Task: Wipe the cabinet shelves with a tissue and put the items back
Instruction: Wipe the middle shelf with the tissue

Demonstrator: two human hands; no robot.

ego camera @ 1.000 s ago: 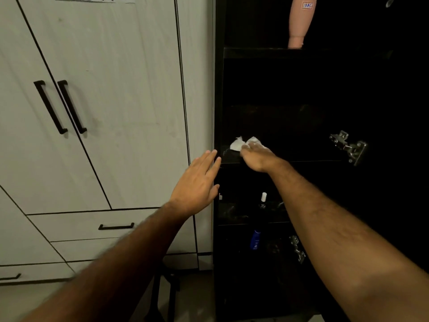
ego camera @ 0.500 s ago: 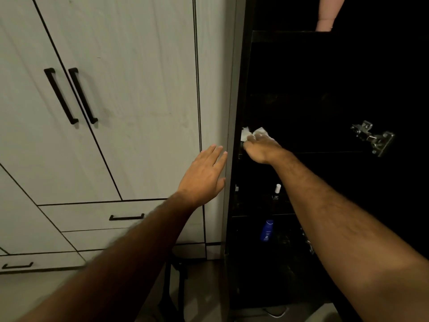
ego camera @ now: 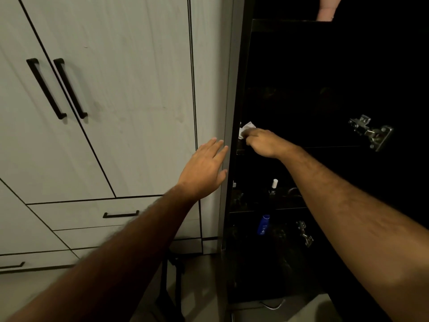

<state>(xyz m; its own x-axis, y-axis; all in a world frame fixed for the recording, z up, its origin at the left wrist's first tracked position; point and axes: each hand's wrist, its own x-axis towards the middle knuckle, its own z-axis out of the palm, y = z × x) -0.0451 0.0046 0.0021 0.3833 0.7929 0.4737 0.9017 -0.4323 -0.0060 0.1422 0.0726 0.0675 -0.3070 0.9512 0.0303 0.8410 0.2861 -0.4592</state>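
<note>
A dark open cabinet fills the right half of the head view. My right hand grips a crumpled white tissue at the left end of a dark shelf, close to the cabinet's left wall. My left hand lies flat with straight fingers against the grey cabinet side panel. On the shelf below stands a small dark bottle with a white cap. A blue bottle stands on the shelf under that. A pink item sits on the top shelf, cut off by the frame edge.
White wardrobe doors with black handles and drawers take up the left side. Metal hinges jut from the cabinet's right side, another hinge lower down. A dark stool frame stands on the floor below my left arm.
My right hand has slid the tissue left along the shelf to the cabinet's left wall. The camera view shifted left; my left hand stays on the side panel.
</note>
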